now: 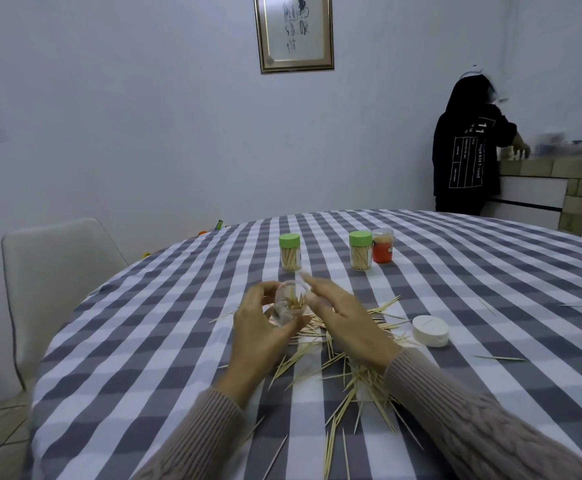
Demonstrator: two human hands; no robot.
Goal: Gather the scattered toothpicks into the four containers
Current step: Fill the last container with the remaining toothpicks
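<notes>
Between the two hands, a clear container [288, 303] with some toothpicks is held by the curled left grip [261, 322]. Right grip [339, 311] hovers with relaxed fingers, holding nothing. Under and behind it, scattered toothpicks [351, 382] lie on the checked surface [151, 341].

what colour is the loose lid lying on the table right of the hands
White; the loose lid shows in the head view.

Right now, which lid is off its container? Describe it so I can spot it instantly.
On the round table with the grey-and-white checked cloth, look right of the toothpick pile, beside the right hand. The white lid lies flat there by itself; unlike the two green lids further back, it sits on no jar.
</notes>
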